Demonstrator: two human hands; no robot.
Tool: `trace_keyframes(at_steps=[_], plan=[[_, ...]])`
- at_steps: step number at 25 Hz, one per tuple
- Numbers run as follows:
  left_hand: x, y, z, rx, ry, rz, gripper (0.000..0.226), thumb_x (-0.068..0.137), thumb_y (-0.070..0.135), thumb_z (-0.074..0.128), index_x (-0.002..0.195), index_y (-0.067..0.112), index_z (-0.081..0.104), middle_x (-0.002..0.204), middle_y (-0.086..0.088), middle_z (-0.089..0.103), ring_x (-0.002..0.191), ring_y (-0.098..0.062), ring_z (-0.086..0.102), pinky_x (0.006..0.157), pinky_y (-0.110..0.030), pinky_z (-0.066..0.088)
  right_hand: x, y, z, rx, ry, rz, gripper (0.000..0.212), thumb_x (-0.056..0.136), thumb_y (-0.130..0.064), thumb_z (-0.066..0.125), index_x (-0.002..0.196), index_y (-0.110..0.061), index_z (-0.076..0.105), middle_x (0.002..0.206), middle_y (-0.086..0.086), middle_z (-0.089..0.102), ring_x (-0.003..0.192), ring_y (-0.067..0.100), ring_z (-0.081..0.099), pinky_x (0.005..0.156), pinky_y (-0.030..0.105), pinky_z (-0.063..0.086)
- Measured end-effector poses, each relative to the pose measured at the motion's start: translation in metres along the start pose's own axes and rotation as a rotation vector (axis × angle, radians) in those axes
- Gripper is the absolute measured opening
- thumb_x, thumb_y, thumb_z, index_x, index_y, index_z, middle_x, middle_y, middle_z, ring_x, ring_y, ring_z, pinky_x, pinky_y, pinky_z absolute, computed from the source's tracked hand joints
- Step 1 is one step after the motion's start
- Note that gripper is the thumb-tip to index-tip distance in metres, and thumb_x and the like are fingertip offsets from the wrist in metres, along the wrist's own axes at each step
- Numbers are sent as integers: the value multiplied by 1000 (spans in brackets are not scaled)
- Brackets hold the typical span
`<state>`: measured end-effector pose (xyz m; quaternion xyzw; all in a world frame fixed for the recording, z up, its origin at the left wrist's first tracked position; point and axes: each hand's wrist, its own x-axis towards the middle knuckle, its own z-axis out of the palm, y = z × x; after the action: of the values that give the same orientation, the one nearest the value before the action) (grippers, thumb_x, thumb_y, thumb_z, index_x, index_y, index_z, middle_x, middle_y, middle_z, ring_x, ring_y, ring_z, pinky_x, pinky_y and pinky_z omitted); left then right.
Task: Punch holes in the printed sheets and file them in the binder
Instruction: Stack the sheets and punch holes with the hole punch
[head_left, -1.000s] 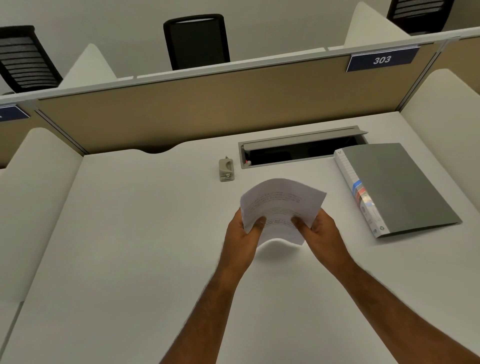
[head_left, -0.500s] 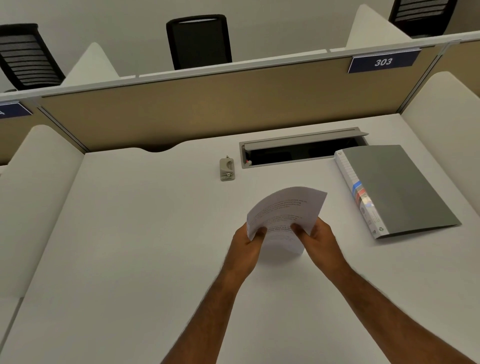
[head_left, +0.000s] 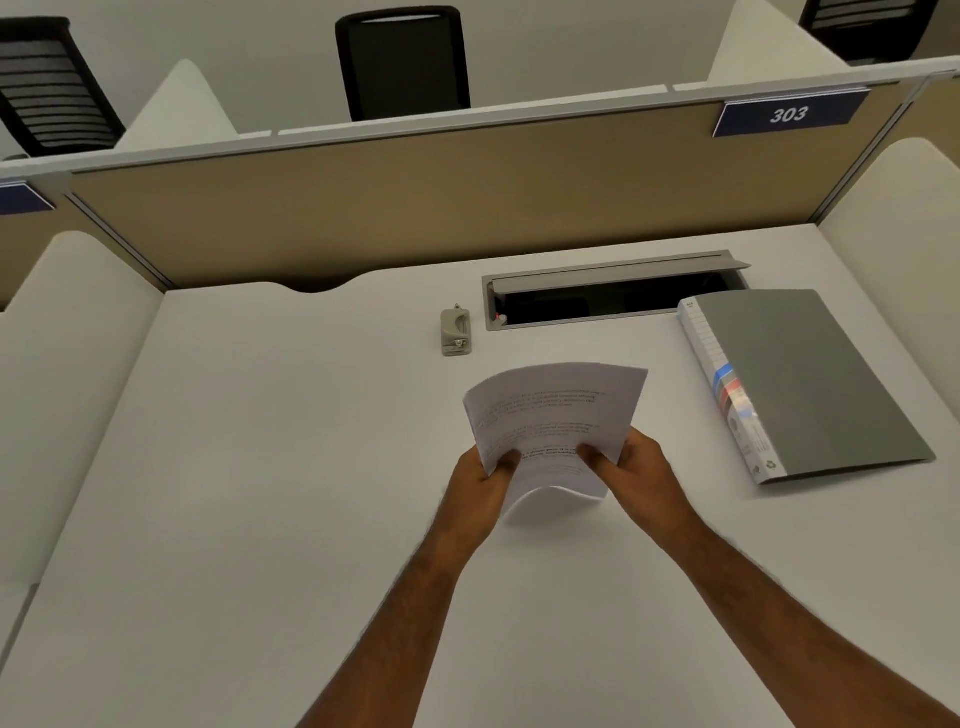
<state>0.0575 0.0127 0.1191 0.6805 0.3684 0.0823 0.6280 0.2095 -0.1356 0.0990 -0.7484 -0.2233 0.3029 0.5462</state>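
From the head camera, looking down over the white desk (head_left: 260, 519): both hands are up above the desktop, holding a small stack of printed sheets (head_left: 556, 415) between them. The left hand (head_left: 480, 491) grips the stack's lower left edge, thumb curled over the top page; the right hand (head_left: 636, 475) grips the lower right edge the same way, thumb on the print. The sheets bow upward in the middle — the near edge curls and lifts clear of the desk, with a faint shadow under it.

Taking the sheets as the landmark: the hole punch (head_left: 456, 332), a small grey one, sits on the desk just beyond them and slightly to the left, untouched. The grey binder (head_left: 821, 379) lies closed and flat well to their right, its labelled spine facing the sheets. Beyond the sheets, between punch and binder, is an open cable tray (head_left: 613, 299) sunk in the desk — its lid tipped up. Farther back stands the tan partition (head_left: 415, 197), carrying a blue plate reading 303 (head_left: 789, 114), and behind it a black chair (head_left: 402, 62).
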Motion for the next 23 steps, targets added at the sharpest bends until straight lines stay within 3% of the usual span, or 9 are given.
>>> trace_keyframes(at_steps=[6, 9, 12, 17, 19, 23], plan=[[46, 9, -9, -43, 12, -4, 30, 101, 29, 63, 131, 32, 60, 118, 12, 72, 102, -10, 73, 78, -26, 63, 40, -9, -9, -7, -36, 5, 23, 94, -23, 68, 117, -26, 64, 108, -12, 74, 93, 9, 74, 76, 26, 62], [78, 11, -15, -72, 27, -25, 31, 99, 27, 67, 129, 26, 60, 119, 10, 74, 102, -8, 74, 87, -31, 63, 62, -9, -13, -2, -36, 22, 25, 95, -22, 68, 119, -24, 62, 109, -15, 73, 91, 3, 73, 72, 19, 59], [110, 9, -24, -114, 53, -68, 28, 101, 31, 63, 127, 21, 59, 115, 5, 77, 100, -12, 75, 87, -35, 62, 82, -3, -16, 7, -41, 60, 26, 95, -23, 68, 119, -29, 61, 110, -17, 72, 91, 1, 73, 71, 17, 59], [170, 5, -48, -102, 228, -81, 12, 102, 22, 59, 113, 20, 64, 107, -2, 75, 85, -15, 72, 68, -30, 56, 113, 18, -16, 39, -69, 146, 28, 94, -24, 69, 122, -28, 62, 112, -16, 74, 99, 5, 73, 89, 34, 59], [196, 3, -58, -55, 339, -99, 9, 99, 21, 63, 108, 22, 64, 107, 0, 72, 89, -18, 70, 69, -30, 52, 120, 25, -15, 57, -85, 168, 31, 94, -23, 69, 125, -24, 62, 115, -14, 74, 101, 8, 73, 92, 39, 58], [242, 4, -70, 73, 473, -174, 32, 99, 27, 63, 127, 13, 59, 114, 0, 61, 99, -17, 61, 66, -15, 44, 134, 39, -14, 67, -105, 207, 33, 94, -26, 69, 126, -25, 62, 118, -12, 74, 104, 11, 72, 96, 45, 57]])
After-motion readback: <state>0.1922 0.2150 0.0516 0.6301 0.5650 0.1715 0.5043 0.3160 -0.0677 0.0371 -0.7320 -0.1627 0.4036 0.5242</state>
